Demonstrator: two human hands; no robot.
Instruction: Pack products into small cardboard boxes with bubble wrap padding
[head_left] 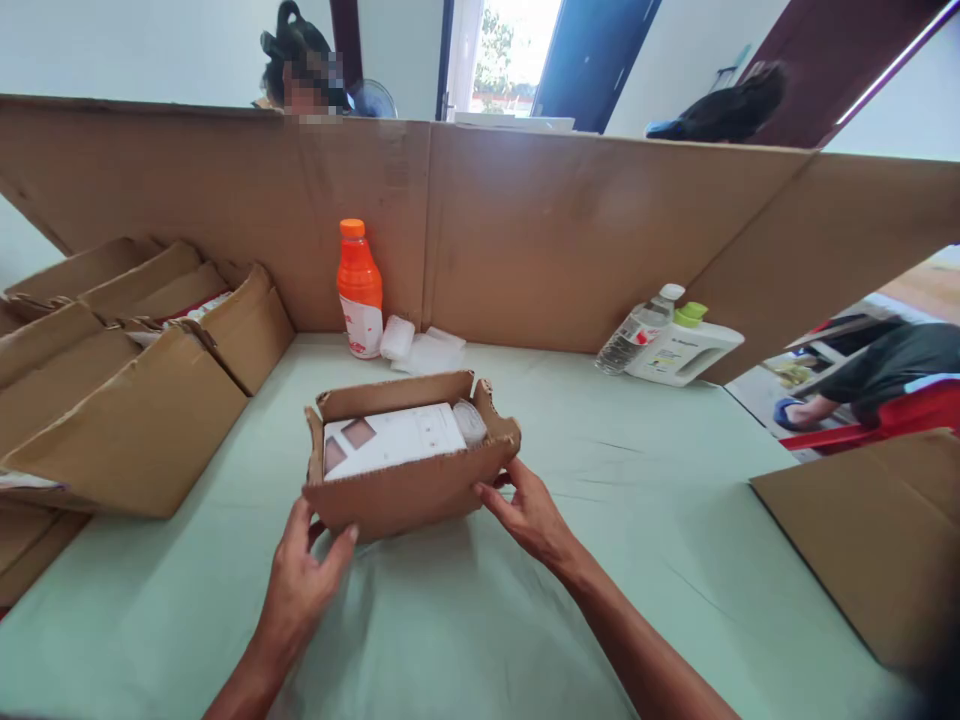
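Behind the open cardboard box rises a cardboard screen; under it lies the green table, and inside it a white packet. The left hand pinches its near-left corner, and the right hand presses closed fingers on its right end. Even pressure from both sides would likely keep it square.

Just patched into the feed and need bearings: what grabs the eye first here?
An open cardboard box at the middle of the table is gripped at its ends by the left hand and right hand, with a white package inside. Behind it, a bright orange bottle stands against the cardboard wall.
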